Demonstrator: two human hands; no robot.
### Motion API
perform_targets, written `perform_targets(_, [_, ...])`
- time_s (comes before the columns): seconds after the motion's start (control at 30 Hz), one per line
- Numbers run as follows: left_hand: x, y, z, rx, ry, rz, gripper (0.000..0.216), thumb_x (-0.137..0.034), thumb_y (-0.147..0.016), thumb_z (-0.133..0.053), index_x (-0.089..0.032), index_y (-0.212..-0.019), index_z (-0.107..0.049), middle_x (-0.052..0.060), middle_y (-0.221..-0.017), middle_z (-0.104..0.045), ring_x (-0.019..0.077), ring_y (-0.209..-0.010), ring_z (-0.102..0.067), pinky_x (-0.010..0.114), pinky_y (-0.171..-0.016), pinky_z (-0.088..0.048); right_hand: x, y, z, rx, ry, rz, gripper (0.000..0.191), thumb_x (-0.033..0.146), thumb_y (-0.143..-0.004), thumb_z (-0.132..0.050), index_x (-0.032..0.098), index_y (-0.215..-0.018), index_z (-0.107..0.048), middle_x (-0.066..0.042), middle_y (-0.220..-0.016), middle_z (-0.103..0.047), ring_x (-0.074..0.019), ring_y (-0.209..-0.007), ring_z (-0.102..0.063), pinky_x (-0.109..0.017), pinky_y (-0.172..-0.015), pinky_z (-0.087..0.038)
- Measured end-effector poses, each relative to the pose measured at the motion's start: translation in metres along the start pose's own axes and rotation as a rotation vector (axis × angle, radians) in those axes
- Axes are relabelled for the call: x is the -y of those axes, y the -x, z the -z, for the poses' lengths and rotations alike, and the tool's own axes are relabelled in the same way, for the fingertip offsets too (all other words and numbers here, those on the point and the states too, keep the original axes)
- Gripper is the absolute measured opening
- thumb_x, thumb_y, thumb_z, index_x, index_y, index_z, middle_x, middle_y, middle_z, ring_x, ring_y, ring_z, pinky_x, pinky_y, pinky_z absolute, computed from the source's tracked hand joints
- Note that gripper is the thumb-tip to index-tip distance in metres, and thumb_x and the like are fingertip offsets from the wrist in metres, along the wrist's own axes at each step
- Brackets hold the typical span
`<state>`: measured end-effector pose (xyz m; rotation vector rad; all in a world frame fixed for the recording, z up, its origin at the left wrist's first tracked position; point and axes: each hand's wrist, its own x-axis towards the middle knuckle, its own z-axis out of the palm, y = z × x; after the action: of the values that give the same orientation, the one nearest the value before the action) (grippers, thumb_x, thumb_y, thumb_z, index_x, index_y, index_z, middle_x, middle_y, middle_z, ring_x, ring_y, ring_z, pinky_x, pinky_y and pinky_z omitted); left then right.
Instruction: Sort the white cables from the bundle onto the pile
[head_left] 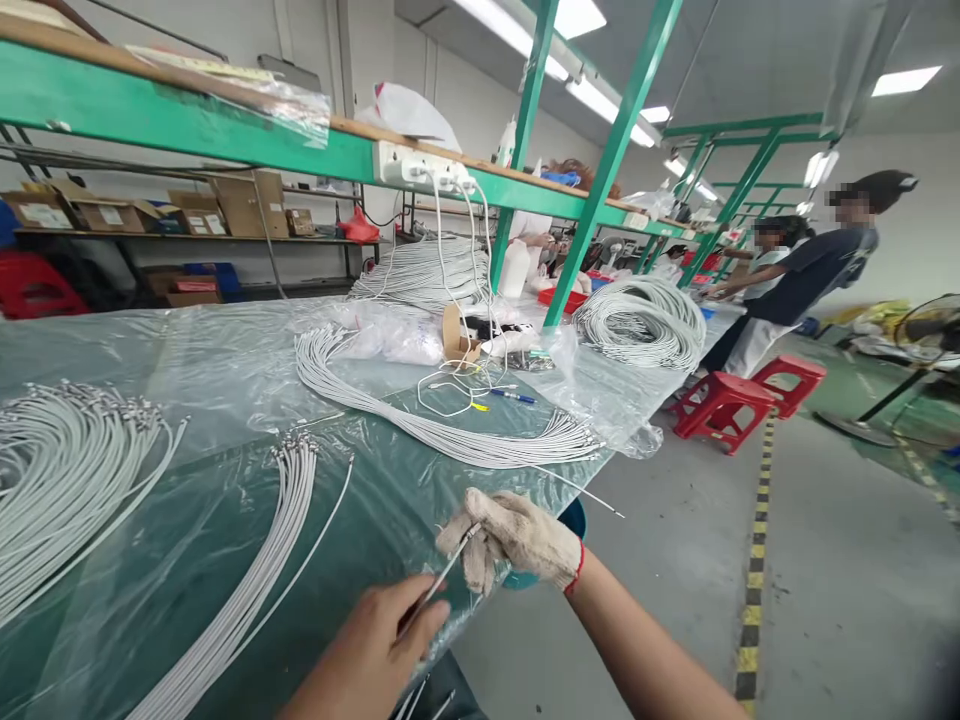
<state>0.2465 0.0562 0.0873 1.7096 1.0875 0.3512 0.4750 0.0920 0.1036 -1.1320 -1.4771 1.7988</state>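
Note:
My left hand [375, 650], bare, is closed on a thin grey cable [442, 578] near the table's front edge. My right hand [510, 540] wears a knitted work glove and pinches the metal tip of the same cable. Just to the left a bundle of grey cables with metal ends [262, 560] lies on the plastic-covered table [225, 350]. A longer curved cable bundle [450, 435] lies beyond my hands. Another big bundle [67, 470] sits at the far left.
Coiled cables [645, 320] and a blue pen [514, 396] lie further along the table. A power strip [424, 170] hangs on the green shelf frame. Two red stools [742, 400] stand in the aisle. Two people [810, 270] work at the right, beside a floor fan [926, 335].

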Motion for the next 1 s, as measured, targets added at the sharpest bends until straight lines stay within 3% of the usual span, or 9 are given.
perform_targets(0.13, [-0.036, -0.03, -0.008, 0.036, 0.211, -0.041, 0.046, -0.063, -0.091, -0.039, -0.022, -0.071, -0.048, -0.003, -0.06, -0.056, 0.0116, -0.048, -0.052, 0.024, -0.054, -0.041, -0.002, 0.015, -0.002, -0.183, 0.03, 0.08, 0.067, 0.078, -0.086, -0.057, 0.015, -0.102, -0.076, -0.005, -0.067, -0.07, -0.0162, -0.057, -0.064, -0.027, -0.057, -0.051])
perform_targets(0.3, [-0.033, -0.037, -0.013, 0.072, 0.35, -0.037, 0.046, -0.066, -0.085, -0.05, -0.021, -0.075, -0.052, -0.005, -0.058, -0.056, 0.0112, -0.046, -0.052, 0.024, -0.053, -0.04, -0.017, 0.025, -0.003, -0.452, 0.102, 0.111, 0.053, 0.068, -0.083, -0.071, 0.015, -0.076, -0.066, -0.002, -0.06, -0.064, -0.0114, -0.052, -0.055, -0.024, -0.053, -0.043])
perform_targets(0.6, [-0.027, -0.045, -0.02, 0.061, 0.512, -0.027, 0.049, -0.068, -0.076, -0.061, -0.019, -0.07, -0.058, -0.001, -0.062, -0.062, 0.0147, -0.05, -0.06, 0.028, -0.055, -0.048, -0.024, 0.024, -0.022, -0.485, 0.13, 0.145, 0.054, 0.067, -0.085, -0.068, 0.018, -0.067, -0.057, 0.002, -0.058, -0.055, -0.0101, -0.055, -0.048, -0.024, -0.052, -0.036])
perform_targets(0.9, [-0.028, -0.038, -0.018, 0.054, 0.389, -0.093, 0.044, -0.055, -0.084, -0.055, -0.018, -0.063, -0.064, 0.002, -0.055, -0.062, 0.016, -0.053, -0.061, 0.028, -0.061, -0.05, -0.029, 0.023, -0.022, -0.42, 0.009, 0.068, 0.057, 0.073, -0.079, -0.069, 0.019, -0.07, -0.057, 0.002, -0.052, -0.057, -0.0113, -0.046, -0.051, -0.024, -0.048, -0.037])
perform_targets(1.0, [-0.03, -0.034, -0.018, 0.089, 0.434, -0.083, 0.043, -0.057, -0.083, -0.057, -0.017, -0.068, -0.064, 0.003, -0.061, -0.066, 0.0163, -0.056, -0.063, 0.028, -0.062, -0.051, -0.025, 0.025, -0.023, -0.433, 0.044, 0.069, 0.056, 0.071, -0.078, -0.071, 0.019, -0.067, -0.056, 0.002, -0.052, -0.058, -0.0111, -0.047, -0.051, -0.024, -0.048, -0.037])
